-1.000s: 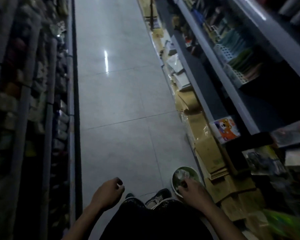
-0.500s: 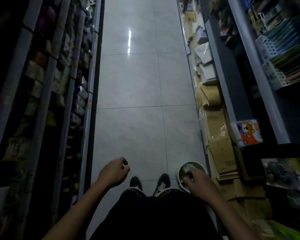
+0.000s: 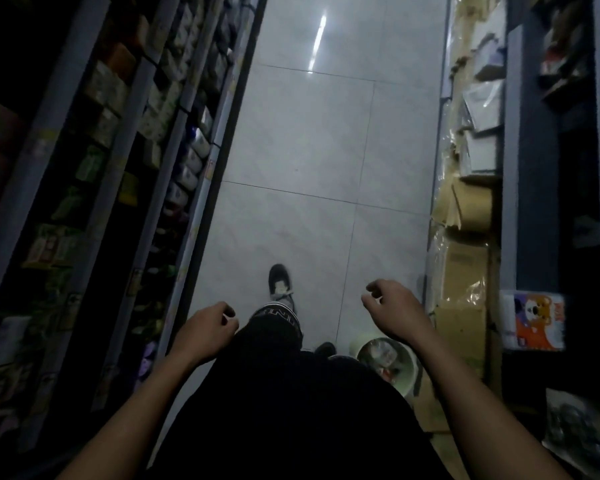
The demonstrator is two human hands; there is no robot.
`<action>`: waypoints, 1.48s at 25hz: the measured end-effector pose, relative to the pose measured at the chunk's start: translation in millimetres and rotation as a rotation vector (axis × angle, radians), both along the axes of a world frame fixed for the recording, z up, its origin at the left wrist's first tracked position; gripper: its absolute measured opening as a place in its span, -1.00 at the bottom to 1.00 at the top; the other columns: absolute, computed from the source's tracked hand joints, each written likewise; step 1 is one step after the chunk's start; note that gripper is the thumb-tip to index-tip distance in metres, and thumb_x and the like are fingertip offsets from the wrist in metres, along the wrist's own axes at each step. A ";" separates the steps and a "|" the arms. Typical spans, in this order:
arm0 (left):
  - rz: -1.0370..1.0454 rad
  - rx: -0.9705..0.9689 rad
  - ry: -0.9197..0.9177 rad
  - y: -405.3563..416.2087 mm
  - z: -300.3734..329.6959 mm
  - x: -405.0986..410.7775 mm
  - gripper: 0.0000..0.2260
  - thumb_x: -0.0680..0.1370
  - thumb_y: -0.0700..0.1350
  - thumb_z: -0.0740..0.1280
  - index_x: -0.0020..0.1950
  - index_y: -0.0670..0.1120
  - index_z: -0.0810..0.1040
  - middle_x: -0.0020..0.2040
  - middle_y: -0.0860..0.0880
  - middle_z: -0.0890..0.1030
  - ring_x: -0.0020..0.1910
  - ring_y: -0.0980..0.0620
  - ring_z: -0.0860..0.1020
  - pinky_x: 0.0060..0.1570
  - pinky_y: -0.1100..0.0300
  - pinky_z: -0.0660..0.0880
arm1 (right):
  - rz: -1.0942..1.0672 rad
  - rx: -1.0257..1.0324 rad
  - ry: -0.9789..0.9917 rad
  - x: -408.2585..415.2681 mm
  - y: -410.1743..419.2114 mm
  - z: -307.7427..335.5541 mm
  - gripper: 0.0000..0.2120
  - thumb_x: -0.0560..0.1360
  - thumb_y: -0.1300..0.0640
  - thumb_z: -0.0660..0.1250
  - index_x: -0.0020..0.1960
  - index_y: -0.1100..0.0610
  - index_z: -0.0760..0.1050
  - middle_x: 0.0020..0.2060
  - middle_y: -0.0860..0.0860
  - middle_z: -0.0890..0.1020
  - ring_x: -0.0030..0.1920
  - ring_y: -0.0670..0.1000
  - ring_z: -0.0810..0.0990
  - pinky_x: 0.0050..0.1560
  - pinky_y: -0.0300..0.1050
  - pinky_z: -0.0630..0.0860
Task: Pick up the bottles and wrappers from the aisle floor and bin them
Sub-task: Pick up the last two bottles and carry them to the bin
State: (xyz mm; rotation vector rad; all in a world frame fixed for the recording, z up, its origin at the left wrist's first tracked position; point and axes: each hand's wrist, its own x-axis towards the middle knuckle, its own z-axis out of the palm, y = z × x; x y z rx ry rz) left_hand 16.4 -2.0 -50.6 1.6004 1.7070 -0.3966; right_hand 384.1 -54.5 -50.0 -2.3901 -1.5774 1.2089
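A small pale green bin [image 3: 407, 370] stands on the floor at the lower right, beside the cardboard boxes, with crumpled clear wrappers and a bit of red visible inside it. My right hand [image 3: 394, 308] hovers above and just beyond the bin, fingers loosely curled, holding nothing. My left hand [image 3: 207, 327] hangs by my left thigh, fingers loosely curled and empty. No bottles or wrappers show on the grey tiled aisle floor [image 3: 309, 150] ahead.
Stocked shelves [image 3: 118, 133] line the left side. Flattened cardboard boxes [image 3: 465, 237] and a dark shelf unit [image 3: 548, 168] run along the right, with a bear-print pack [image 3: 534, 322]. My left foot [image 3: 280, 284] is stepped forward on the tiles.
My right hand has lifted off the bin's rim and moved forward. My left foot has stepped ahead and the view has tilted along the aisle.
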 end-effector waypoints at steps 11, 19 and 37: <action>-0.125 0.009 -0.064 273.4 3.4 45.5 -0.75 0.57 0.11 0.26 0.17 0.05 0.57 0.05 0.02 0.68 -0.01 -0.01 0.60 0.03 0.05 0.56 | -0.118 -0.054 -0.081 25.5 192.7 17.6 -0.62 0.59 -0.12 0.27 0.30 0.07 0.55 0.13 0.01 0.63 0.07 0.01 0.60 0.11 0.03 0.57; -0.325 0.118 -0.129 485.8 15.6 179.4 -0.74 0.57 0.11 0.24 0.18 0.06 0.58 0.05 0.03 0.67 0.00 -0.02 0.60 -0.06 0.07 0.50 | -0.371 -0.122 -0.042 96.0 264.4 8.2 -0.66 0.60 -0.07 0.28 0.29 0.07 0.55 0.13 0.00 0.63 0.08 -0.01 0.59 0.10 0.02 0.57; 0.020 -0.032 -0.034 749.7 -3.2 298.0 -0.80 0.56 0.13 0.25 0.09 0.11 0.57 -0.03 0.08 0.65 -0.06 0.07 0.61 0.06 0.00 0.59 | -0.082 0.000 -0.019 323.7 737.9 8.6 -0.60 0.61 -0.13 0.23 0.35 0.06 0.52 0.20 -0.01 0.61 0.15 0.02 0.58 0.17 0.04 0.56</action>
